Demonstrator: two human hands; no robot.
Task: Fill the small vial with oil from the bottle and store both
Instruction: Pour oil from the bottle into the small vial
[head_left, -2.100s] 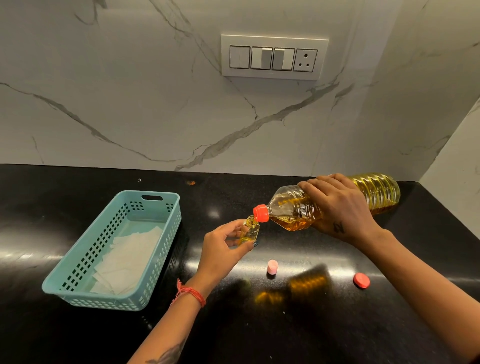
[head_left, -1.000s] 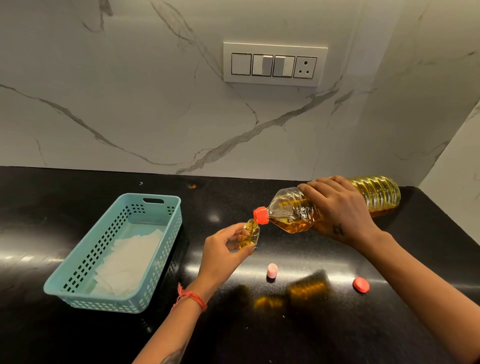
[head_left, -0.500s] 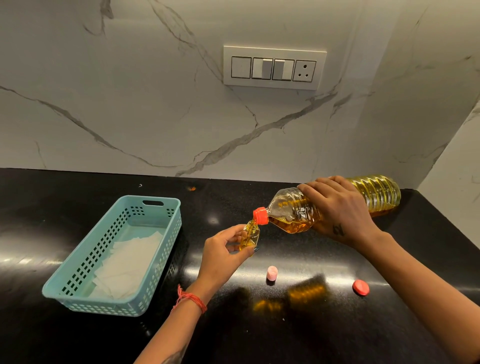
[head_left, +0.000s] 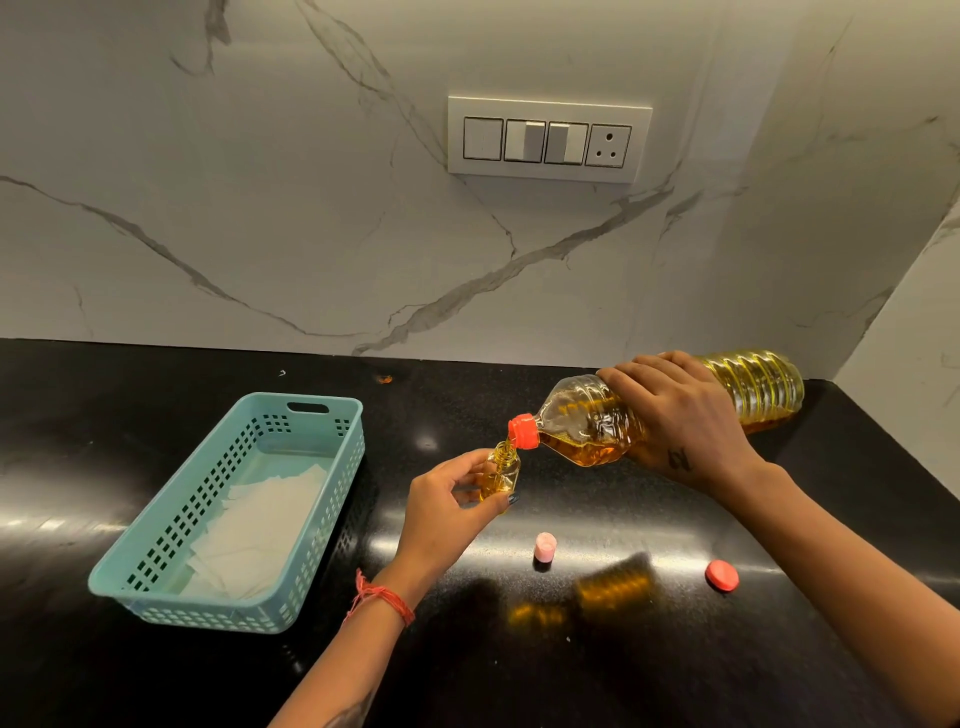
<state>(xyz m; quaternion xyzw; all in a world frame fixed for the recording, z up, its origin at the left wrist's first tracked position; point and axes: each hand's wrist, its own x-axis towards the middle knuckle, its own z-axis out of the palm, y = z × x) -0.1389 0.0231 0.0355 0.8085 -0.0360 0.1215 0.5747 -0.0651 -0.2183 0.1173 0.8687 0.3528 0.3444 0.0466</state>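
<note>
My right hand (head_left: 680, 421) grips a large clear oil bottle (head_left: 587, 426), tipped nearly level with its orange neck down to the left. The neck meets the mouth of a small vial (head_left: 501, 470) that my left hand (head_left: 447, 506) pinches upright above the black counter (head_left: 675, 660). The vial holds yellow oil almost to its neck. A small pink cap (head_left: 544, 547) stands on the counter below the vial. A flat red cap (head_left: 721, 575) lies to its right.
A teal slotted basket (head_left: 156, 587) lined with white paper sits at the left of the counter. A marble wall with a switch panel (head_left: 548, 139) rises behind, and a side wall closes the right corner.
Both hands hold almost the same pose. The oil in the vial has risen a little. The view has shifted slightly.
</note>
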